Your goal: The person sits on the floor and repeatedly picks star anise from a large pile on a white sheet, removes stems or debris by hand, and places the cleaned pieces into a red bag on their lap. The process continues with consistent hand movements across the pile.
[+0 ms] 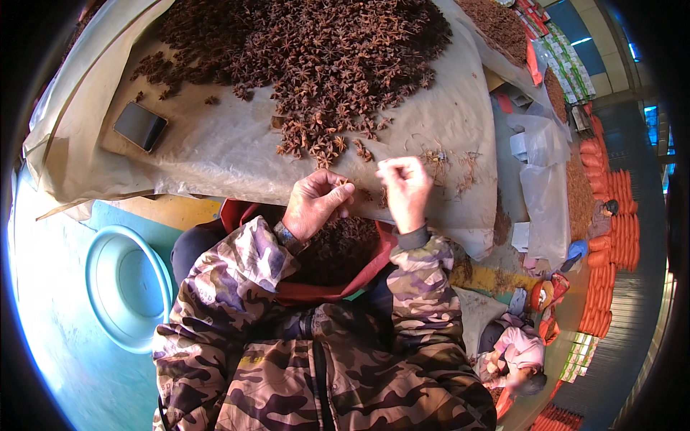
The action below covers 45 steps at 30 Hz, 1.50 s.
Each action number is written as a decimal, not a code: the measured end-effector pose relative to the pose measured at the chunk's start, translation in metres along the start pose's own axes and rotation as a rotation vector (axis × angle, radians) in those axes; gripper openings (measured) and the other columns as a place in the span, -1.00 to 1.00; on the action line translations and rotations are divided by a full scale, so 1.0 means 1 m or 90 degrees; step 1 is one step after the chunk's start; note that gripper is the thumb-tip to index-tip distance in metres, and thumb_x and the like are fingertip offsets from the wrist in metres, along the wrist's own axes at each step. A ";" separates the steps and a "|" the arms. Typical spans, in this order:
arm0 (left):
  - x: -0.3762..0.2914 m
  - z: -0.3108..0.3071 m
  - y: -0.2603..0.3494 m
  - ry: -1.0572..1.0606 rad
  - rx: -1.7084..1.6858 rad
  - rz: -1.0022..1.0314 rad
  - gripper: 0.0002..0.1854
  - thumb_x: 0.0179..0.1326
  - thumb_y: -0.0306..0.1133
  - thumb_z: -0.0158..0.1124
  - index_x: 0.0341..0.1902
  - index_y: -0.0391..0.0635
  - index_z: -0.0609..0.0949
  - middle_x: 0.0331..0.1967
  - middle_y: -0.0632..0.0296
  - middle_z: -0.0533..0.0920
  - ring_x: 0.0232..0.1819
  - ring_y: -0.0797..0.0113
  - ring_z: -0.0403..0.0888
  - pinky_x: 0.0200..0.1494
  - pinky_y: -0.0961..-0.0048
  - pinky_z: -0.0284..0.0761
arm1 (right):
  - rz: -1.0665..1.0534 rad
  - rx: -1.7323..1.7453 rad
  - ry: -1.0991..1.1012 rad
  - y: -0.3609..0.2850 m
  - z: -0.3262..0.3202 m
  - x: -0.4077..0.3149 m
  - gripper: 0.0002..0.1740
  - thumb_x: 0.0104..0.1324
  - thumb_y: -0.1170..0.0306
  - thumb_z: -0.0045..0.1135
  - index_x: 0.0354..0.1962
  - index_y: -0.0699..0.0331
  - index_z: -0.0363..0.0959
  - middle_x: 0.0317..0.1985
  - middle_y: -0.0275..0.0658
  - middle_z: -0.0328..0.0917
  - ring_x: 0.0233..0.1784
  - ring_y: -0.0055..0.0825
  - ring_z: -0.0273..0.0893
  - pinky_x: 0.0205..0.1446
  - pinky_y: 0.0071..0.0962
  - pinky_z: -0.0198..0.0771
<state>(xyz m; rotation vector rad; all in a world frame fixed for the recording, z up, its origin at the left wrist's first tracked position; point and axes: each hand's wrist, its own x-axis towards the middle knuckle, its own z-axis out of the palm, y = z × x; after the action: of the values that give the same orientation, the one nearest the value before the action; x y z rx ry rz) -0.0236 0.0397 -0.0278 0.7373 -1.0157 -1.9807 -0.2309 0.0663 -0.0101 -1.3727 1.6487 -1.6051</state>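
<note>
My left hand [317, 206] pinches a small star anise piece [343, 183] between thumb and forefinger, at the near edge of the sheet-covered table [215, 167]. To its right, my right hand [407, 191] is raised over the sheet with fingertips drawn together. Motion blurs it, so whether it holds anything cannot be told. Beyond both hands spreads a large heap of dried star anise [334, 70], its nearest pods just past my left hand. Thin stems and debris [442, 164] lie beside my right hand. Below my wrists, a red-rimmed bag or container [350, 288] holds dark star anise [339, 248].
A dark smartphone-like slab [140, 126] lies on the sheet at left. On the floor stands a light blue plastic basin [126, 291]. At right are a seated person in pink [517, 345], another person farther off [601, 215], stacked orange sacks [620, 221] and clear plastic sheeting [544, 188].
</note>
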 end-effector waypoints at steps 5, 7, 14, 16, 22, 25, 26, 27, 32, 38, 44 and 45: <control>-0.010 -0.004 0.011 -0.072 0.435 0.040 -0.67 0.44 -0.13 0.41 -0.14 -0.22 0.70 -0.42 0.06 0.76 -0.38 0.23 0.75 -0.30 0.30 0.62 | -0.117 -0.433 0.117 0.017 -0.059 0.033 -0.85 0.36 0.47 0.38 -0.17 0.36 0.63 -0.23 -0.17 0.70 -0.24 -0.37 0.69 -0.14 -0.40 0.59; -0.014 -0.006 0.005 -0.084 0.600 0.165 -0.59 0.43 -0.06 0.40 -0.15 -0.26 0.70 -0.43 -0.05 0.75 -0.34 0.02 0.77 -0.21 0.15 0.65 | -0.201 -0.507 0.110 0.015 -0.049 0.038 -0.87 0.34 0.47 0.36 -0.20 0.32 0.62 -0.17 -0.11 0.67 -0.16 -0.19 0.69 -0.06 -0.29 0.59; -0.012 -0.004 0.006 -0.078 0.661 0.151 -0.59 0.44 -0.05 0.36 -0.14 -0.24 0.69 -0.41 -0.13 0.73 -0.27 -0.17 0.76 -0.16 0.04 0.65 | -0.198 -0.460 -0.155 0.010 0.010 0.048 -0.78 0.47 0.39 0.18 -0.04 0.31 0.67 -0.10 -0.03 0.62 -0.07 -0.01 0.65 0.04 -0.18 0.56; -0.013 -0.008 0.005 -0.071 0.662 0.151 -0.60 0.44 -0.06 0.36 -0.14 -0.24 0.69 -0.42 -0.13 0.73 -0.28 -0.16 0.76 -0.17 0.05 0.65 | -0.168 -0.481 -0.186 0.015 0.015 0.050 -0.82 0.47 0.41 0.13 -0.11 0.31 0.64 -0.12 -0.02 0.61 -0.08 0.00 0.64 0.04 -0.17 0.56; -0.011 -0.010 0.010 -0.073 0.636 0.138 -0.64 0.44 -0.11 0.36 -0.15 -0.23 0.68 -0.44 -0.10 0.73 -0.32 -0.10 0.77 -0.20 0.08 0.65 | -0.101 -0.489 -0.214 0.021 0.014 0.052 -0.88 0.48 0.43 0.07 -0.21 0.31 0.50 -0.15 0.04 0.57 -0.09 0.07 0.60 0.01 -0.11 0.51; -0.007 -0.014 0.008 -0.056 0.615 0.174 -0.70 0.43 -0.20 0.38 -0.07 -0.24 0.68 -0.41 -0.05 0.74 -0.36 -0.03 0.77 -0.22 0.12 0.65 | -0.135 -0.480 -0.199 0.015 0.010 0.044 -0.88 0.51 0.41 0.06 -0.17 0.31 0.47 -0.17 0.06 0.56 -0.09 0.10 0.59 0.01 -0.09 0.50; -0.006 -0.015 0.007 -0.049 0.607 0.193 -0.71 0.43 -0.24 0.38 -0.03 -0.25 0.67 -0.40 -0.03 0.75 -0.38 -0.01 0.77 -0.23 0.13 0.65 | -0.147 -0.477 -0.196 0.012 0.007 0.041 -0.87 0.52 0.40 0.05 -0.15 0.30 0.46 -0.17 0.07 0.56 -0.09 0.12 0.59 0.01 -0.08 0.49; -0.005 -0.015 0.006 -0.026 0.554 0.174 -0.71 0.43 -0.27 0.38 0.03 -0.25 0.65 -0.35 0.00 0.75 -0.38 0.04 0.76 -0.23 0.17 0.66 | -0.155 -0.459 -0.201 0.009 0.006 0.037 -0.86 0.53 0.39 0.04 -0.14 0.31 0.46 -0.17 0.08 0.56 -0.09 0.12 0.59 0.01 -0.08 0.50; 0.002 0.000 0.018 0.009 0.388 0.143 -0.61 0.41 -0.42 0.37 0.24 -0.28 0.56 -0.22 -0.03 0.76 -0.25 0.00 0.78 -0.11 0.21 0.68 | -0.045 -0.347 -0.292 -0.023 -0.004 0.015 -0.82 0.57 0.35 0.01 -0.08 0.32 0.42 -0.18 0.08 0.60 -0.07 0.10 0.62 0.02 -0.07 0.51; 0.012 -0.001 0.005 -0.039 0.314 0.165 -0.73 0.46 -0.44 0.34 0.14 -0.30 0.62 -0.27 0.16 0.75 -0.28 0.40 0.74 -0.15 0.41 0.67 | 0.003 -0.231 -0.384 -0.042 -0.009 0.004 -0.77 0.58 0.32 0.07 -0.10 0.37 0.43 -0.28 0.02 0.61 -0.17 -0.05 0.64 -0.03 -0.17 0.51; 0.012 -0.002 0.000 -0.026 0.245 0.053 -0.82 0.44 -0.42 0.37 -0.07 -0.31 0.66 -0.36 0.17 0.76 -0.30 0.46 0.74 -0.21 0.42 0.67 | 0.034 -0.216 -0.384 -0.046 -0.011 -0.002 -0.77 0.53 0.33 0.20 -0.12 0.35 0.45 -0.30 0.01 0.63 -0.18 -0.05 0.65 -0.05 -0.16 0.52; 0.010 0.000 0.004 -0.014 0.293 0.065 -0.81 0.41 -0.40 0.39 -0.10 -0.31 0.67 -0.37 0.12 0.77 -0.32 0.40 0.75 -0.21 0.38 0.67 | 0.021 -0.238 -0.376 -0.045 -0.011 -0.003 -0.77 0.51 0.33 0.22 -0.14 0.35 0.44 -0.29 0.02 0.63 -0.16 -0.01 0.65 -0.05 -0.14 0.51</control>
<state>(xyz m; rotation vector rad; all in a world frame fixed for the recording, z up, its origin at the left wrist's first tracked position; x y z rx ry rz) -0.0277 0.0296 -0.0263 0.8860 -1.5176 -1.6862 -0.2239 0.0822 0.0328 -1.7716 1.6178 -0.7677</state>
